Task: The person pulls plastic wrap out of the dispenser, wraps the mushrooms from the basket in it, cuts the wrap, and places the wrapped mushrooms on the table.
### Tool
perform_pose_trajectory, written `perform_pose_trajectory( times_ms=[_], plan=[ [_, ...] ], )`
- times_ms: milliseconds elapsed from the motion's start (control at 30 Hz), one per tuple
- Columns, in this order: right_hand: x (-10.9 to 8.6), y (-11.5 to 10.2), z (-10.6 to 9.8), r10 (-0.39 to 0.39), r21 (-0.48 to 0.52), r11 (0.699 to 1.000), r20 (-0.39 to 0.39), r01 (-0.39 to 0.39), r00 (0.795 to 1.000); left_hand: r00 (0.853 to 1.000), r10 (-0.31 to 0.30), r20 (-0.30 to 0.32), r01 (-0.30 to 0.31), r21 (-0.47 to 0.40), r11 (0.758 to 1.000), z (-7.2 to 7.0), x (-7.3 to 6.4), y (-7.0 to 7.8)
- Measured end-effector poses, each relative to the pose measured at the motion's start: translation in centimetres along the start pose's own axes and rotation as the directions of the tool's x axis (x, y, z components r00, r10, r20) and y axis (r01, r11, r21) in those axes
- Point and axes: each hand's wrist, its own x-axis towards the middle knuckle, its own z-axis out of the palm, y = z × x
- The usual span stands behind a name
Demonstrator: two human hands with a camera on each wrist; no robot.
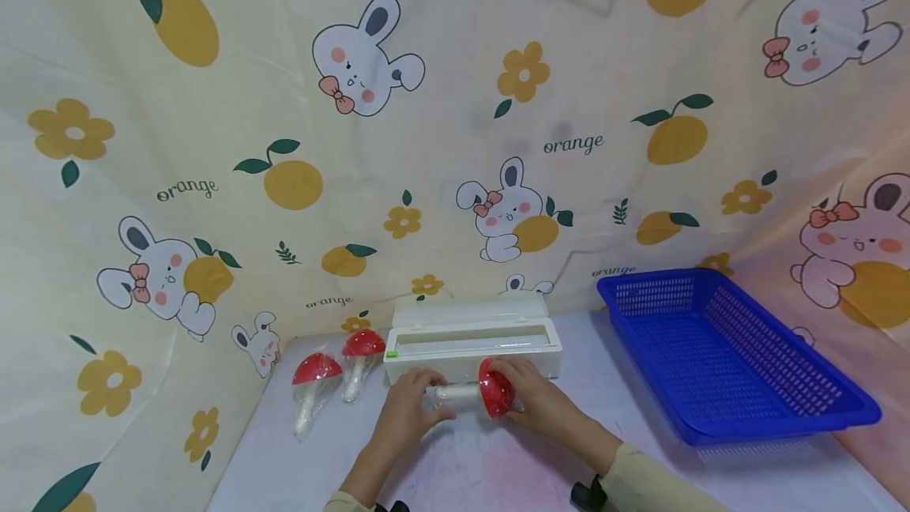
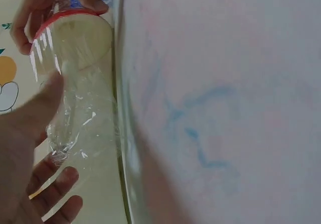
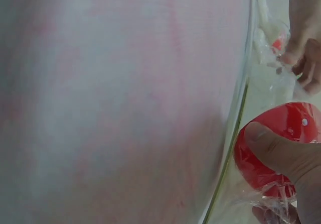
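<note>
A toy mushroom with a red cap and pale stem [image 1: 458, 396], wrapped in clear film, lies sideways between my hands, in front of a white cling film dispenser [image 1: 475, 342]. My right hand [image 1: 529, 397] grips the cap, its thumb [image 3: 266, 143] across the red surface in the right wrist view. At the stem end, my left hand [image 1: 412, 409] holds the wrapped stem between thumb and fingers. In the left wrist view, crinkled film [image 2: 75, 118] shows around the stem, with the left thumb [image 2: 50, 96] over it. The dispenser's lid stands raised at the back, with a film roll inside.
Two more film-wrapped toy mushrooms, one in front [image 1: 313, 389] and one behind [image 1: 360, 362], lie left of the dispenser. On the right stands a blue plastic basket [image 1: 782, 429]. A patterned cloth [image 1: 441, 133] hangs behind the white tabletop [image 1: 455, 472].
</note>
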Motion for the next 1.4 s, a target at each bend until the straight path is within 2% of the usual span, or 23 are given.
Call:
perform_pose_trajectory(
  times_ms=[133,200,500,700,933,1100,1267,1400],
  plan=[
    [0.0,-0.2,0.0,0.001,0.016,1.0,0.023,-0.001,1.0,0.998,0.051,0.035,-0.053,0.06,0.997,0.0,0.1,0.0],
    [0.0,-0.2,-0.1,-0.004,0.028,1.0,0.035,0.003,0.999,0.998,0.054,0.036,-0.057,0.069,0.996,0.1,0.3,0.1],
    [0.1,-0.2,-0.1,-0.045,0.033,0.999,0.046,0.043,0.998,1.0,-0.004,-0.012,0.005,0.051,0.999,0.5,0.7,0.1],
    [0.4,-0.5,-0.2,-0.007,0.015,1.0,0.078,0.005,0.997,0.999,-0.031,0.016,0.03,0.052,0.998,0.5,0.5,-0.1],
    [0.5,-0.9,-0.6,-0.011,0.001,1.0,0.067,0.011,0.998,0.996,-0.081,0.036,0.08,0.022,0.997,0.1,-0.3,-0.4],
    [0.7,-1.4,-0.9,-0.007,0.013,1.0,0.068,0.006,0.998,0.996,-0.094,-0.015,0.093,-0.016,0.995,-0.7,-1.1,-1.0],
    [0.9,-1.8,-1.2,-0.003,0.025,1.0,0.051,0.002,0.999,0.992,-0.098,-0.08,0.097,-0.019,0.995,-1.6,-1.5,-2.1],
    [1.2,-1.8,-1.2,0.02,0.056,0.998,0.031,-0.021,0.999,0.986,-0.136,-0.092,0.133,-0.037,0.99,-2.5,-1.7,-2.7]
  ],
)
